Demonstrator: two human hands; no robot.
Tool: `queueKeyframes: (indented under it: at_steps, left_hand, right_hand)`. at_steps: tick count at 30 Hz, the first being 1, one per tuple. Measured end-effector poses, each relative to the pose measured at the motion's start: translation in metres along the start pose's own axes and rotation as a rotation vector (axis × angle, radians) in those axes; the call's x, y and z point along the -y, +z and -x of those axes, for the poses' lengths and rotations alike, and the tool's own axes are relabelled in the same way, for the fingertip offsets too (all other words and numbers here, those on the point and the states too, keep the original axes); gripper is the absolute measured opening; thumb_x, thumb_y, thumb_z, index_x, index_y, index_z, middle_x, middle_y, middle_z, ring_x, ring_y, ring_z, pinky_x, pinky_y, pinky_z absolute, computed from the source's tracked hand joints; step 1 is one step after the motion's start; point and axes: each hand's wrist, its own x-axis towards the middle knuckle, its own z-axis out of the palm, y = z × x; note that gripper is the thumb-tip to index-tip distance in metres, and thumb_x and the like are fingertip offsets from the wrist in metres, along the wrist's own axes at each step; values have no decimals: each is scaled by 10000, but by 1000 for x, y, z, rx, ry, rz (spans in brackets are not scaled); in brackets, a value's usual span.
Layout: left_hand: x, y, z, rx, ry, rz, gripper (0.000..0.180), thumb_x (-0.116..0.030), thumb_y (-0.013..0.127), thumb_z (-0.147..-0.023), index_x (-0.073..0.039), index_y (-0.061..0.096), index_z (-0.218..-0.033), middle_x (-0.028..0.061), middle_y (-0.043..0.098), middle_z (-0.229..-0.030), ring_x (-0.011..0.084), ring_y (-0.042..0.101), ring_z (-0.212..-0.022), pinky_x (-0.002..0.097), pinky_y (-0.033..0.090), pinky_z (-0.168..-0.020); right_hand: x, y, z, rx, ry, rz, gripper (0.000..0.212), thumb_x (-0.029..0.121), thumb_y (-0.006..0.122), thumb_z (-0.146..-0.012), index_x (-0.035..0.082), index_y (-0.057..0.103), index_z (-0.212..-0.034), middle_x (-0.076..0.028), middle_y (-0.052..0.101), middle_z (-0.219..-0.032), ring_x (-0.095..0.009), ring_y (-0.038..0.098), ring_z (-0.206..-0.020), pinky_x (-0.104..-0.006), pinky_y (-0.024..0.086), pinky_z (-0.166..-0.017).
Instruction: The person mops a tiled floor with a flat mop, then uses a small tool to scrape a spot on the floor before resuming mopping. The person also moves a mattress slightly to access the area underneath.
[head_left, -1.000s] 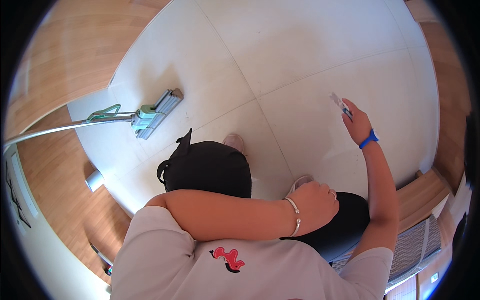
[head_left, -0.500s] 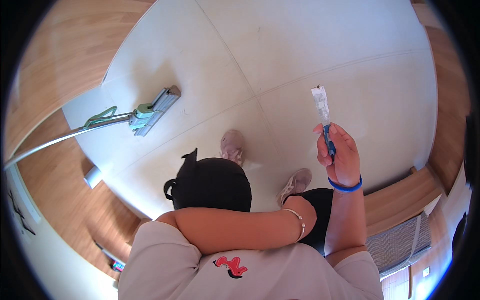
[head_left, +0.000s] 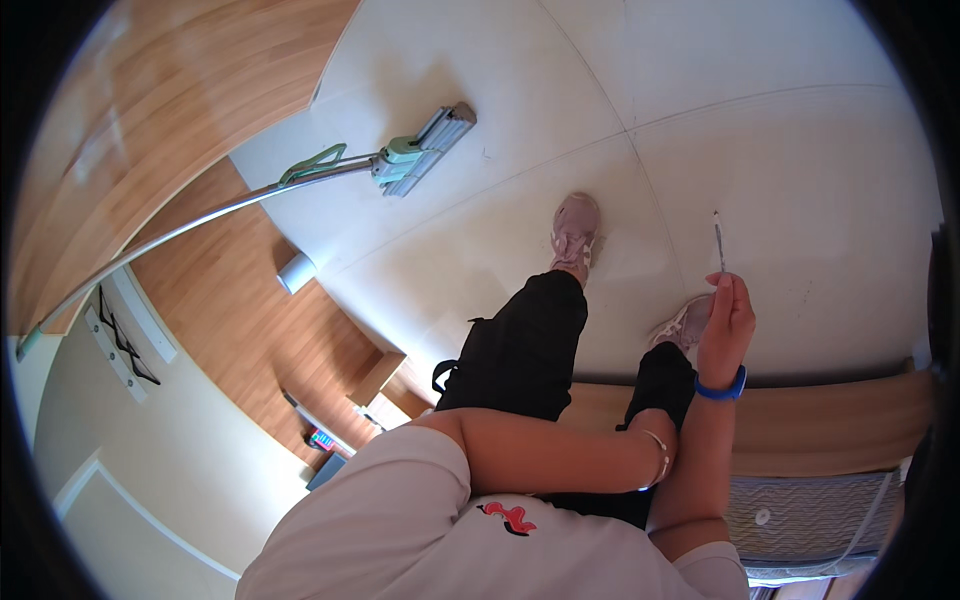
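Note:
My right hand (head_left: 728,320), with a blue band at its wrist, is closed around a scraper (head_left: 720,248). The scraper's thin blade points away from me and is seen edge-on; fingers cover its handle. My left forearm lies across my body, a thin bracelet at the wrist. Beside my right forearm, my left hand (head_left: 657,424) is bent away, and its fingers are hidden. Below the scraper, a pink shoe (head_left: 684,322) on my foot stands on the pale tiled floor (head_left: 800,180).
A flat sponge mop (head_left: 430,150) with a green clamp and long metal handle rests at the left. A pale cylinder (head_left: 296,273) sits by the wooden floor. To the right are a wooden bed frame (head_left: 830,425) and a grey patterned mattress (head_left: 800,515). Cardboard (head_left: 378,380) lies at lower left.
My view has swung, so the mop and floor sit farther right. The scraper has turned from showing its flat, whitish blade to edge-on. My right hand keeps its hold.

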Motion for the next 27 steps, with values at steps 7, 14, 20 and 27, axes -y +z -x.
queueKeyframes:
  at_steps: [7, 14, 20, 27]
  left_hand:
    - [50, -36, 72, -196, 6, -142, 206, -183, 522, -828, -117, 685, -936, 85, 659, -943, 238, 627, -888, 379, 494, -699]
    - [52, 28, 208, -703, -17, 60, 136, -147, 488, -784, -58, 582, -825, 153, 615, -812, 329, 606, -800, 415, 484, -672]
    - [56, 78, 363, -935, -63, -102, 203, -251, 541, -822, -63, 569, -750, 118, 579, -755, 294, 574, -719, 396, 452, -627]
    - [13, 137, 451, -1404, 277, 451, 194, -245, 625, -792, -53, 612, -816, 84, 561, -763, 210, 553, -665, 309, 432, -596]
  right_hand:
    - [-65, 26, 23, -86, -68, 183, 243, 246, 508, -892, 19, 594, -898, -82, 546, -663, -142, 480, -569, -281, 402, -543]
    - [-27, -11, 150, 221, 376, -908, 303, 330, 454, -921, 45, 553, -947, 5, 473, -610, -71, 389, -468, -197, 303, -425]
    - [74, -59, 286, 403, 218, -1103, 315, 332, 414, -937, 44, 539, -932, 10, 432, -585, -65, 336, -447, -196, 290, -410]
    - [133, -51, 401, 593, 67, -1004, 322, 316, 418, -938, 39, 579, -913, 8, 430, -566, -61, 336, -453, -190, 264, -419]
